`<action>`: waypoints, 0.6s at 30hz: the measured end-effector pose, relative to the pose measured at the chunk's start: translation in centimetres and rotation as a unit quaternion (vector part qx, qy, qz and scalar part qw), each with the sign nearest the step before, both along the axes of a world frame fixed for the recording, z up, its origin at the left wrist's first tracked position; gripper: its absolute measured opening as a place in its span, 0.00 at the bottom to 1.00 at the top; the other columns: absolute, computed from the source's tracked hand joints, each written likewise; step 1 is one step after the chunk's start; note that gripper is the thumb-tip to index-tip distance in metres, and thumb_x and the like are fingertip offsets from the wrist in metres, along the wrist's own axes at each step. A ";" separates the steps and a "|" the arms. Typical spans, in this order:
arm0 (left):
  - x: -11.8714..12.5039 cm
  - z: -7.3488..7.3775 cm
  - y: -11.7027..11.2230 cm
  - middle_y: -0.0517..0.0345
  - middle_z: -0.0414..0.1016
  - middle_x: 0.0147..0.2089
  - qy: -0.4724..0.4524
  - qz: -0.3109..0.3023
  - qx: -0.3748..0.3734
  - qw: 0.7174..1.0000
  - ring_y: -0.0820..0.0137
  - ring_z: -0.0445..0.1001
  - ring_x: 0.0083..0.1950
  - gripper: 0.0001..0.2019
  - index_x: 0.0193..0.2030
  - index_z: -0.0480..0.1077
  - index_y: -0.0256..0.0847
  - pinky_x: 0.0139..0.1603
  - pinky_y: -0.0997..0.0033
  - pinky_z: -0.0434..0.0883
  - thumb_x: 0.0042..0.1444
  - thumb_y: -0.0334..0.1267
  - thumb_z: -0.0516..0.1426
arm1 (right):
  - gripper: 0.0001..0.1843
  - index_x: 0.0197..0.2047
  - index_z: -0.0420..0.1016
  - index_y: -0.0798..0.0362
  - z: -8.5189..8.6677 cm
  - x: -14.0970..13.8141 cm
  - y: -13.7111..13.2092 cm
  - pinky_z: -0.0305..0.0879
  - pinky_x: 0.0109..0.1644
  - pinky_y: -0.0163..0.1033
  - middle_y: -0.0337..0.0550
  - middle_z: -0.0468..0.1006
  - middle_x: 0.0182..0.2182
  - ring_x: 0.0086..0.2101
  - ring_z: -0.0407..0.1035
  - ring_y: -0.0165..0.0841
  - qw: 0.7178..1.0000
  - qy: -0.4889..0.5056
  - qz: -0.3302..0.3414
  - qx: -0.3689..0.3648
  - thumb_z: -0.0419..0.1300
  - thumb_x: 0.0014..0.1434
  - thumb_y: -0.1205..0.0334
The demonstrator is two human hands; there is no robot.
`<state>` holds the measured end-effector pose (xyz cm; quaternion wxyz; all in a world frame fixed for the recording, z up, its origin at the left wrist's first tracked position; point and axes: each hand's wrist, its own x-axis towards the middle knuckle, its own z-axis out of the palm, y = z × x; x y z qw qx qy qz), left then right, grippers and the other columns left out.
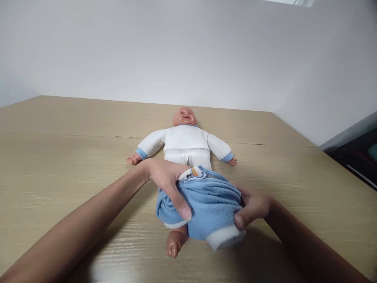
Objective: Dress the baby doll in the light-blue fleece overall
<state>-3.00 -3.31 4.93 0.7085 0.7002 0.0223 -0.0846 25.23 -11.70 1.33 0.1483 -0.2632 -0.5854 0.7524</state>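
Observation:
A baby doll [187, 139] in a white top with blue cuffs lies on its back, head away from me and arms spread. Light blue doll pants [215, 208] with white hems are bunched around its lower legs. One bare doll foot [176, 243] sticks out of the left pant leg; the other foot is hidden inside the right one. My left hand [171, 184] grips the bunched cloth at the left side, thumb in front. On the right side, my right hand [253, 206] pinches the cloth just above the white hem, its fingers mostly behind the fabric.
The doll lies on a light wooden table [73, 157] with thin seams across it. Behind the table rises a pale wall [147, 51]. A dark object [356, 149] stands beyond the table's right edge.

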 end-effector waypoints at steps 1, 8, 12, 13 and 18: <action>0.1 0.0 -0.2 0.53 0.86 0.58 0.002 0.003 -0.005 1.000 0.54 0.81 0.64 0.29 0.57 0.82 0.39 0.69 0.63 0.76 0.47 0.35 0.78 | 0.34 0.50 0.84 0.55 -0.3 -0.2 -0.1 0.74 0.46 0.37 0.42 0.84 0.38 0.40 0.78 0.38 0.999 0.006 -0.041 0.012 0.80 0.49 0.38; 0.0 -0.6 -0.1 0.52 0.87 0.52 -0.023 0.080 -0.002 0.997 0.57 0.84 0.57 0.23 0.53 0.82 0.39 0.64 0.61 0.79 0.52 0.42 0.76 | 0.26 0.35 0.79 0.52 -1.0 -1.6 -0.3 0.72 0.39 0.36 0.37 0.77 0.26 0.31 0.73 0.33 0.990 0.055 -0.132 0.007 0.70 0.64 0.36; -0.6 -1.8 0.5 0.54 0.87 0.50 -0.071 0.120 0.012 0.990 0.61 0.84 0.54 0.21 0.49 0.82 0.37 0.61 0.69 0.79 0.50 0.39 0.76 | 0.23 0.36 0.78 0.52 -0.1 -1.4 0.1 0.73 0.44 0.36 0.35 0.75 0.27 0.30 0.71 0.31 0.992 0.086 -0.080 0.053 0.73 0.62 0.39; -0.7 -2.0 0.5 0.54 0.87 0.49 -0.076 0.130 0.015 0.989 0.62 0.83 0.53 0.21 0.49 0.82 0.37 0.60 0.69 0.79 0.49 0.38 0.76 | 0.23 0.41 0.80 0.52 0.1 -1.2 0.2 0.74 0.48 0.38 0.37 0.79 0.30 0.34 0.75 0.33 0.992 0.085 -0.068 0.058 0.76 0.58 0.41; -0.3 -1.5 -0.2 0.52 0.85 0.54 -0.073 0.152 0.022 0.986 0.62 0.83 0.54 0.24 0.54 0.81 0.37 0.58 0.68 0.80 0.51 0.40 0.75 | 0.26 0.50 0.82 0.52 -0.6 -0.9 0.2 0.75 0.52 0.41 0.42 0.85 0.42 0.44 0.79 0.38 0.987 0.015 -0.142 0.081 0.80 0.53 0.51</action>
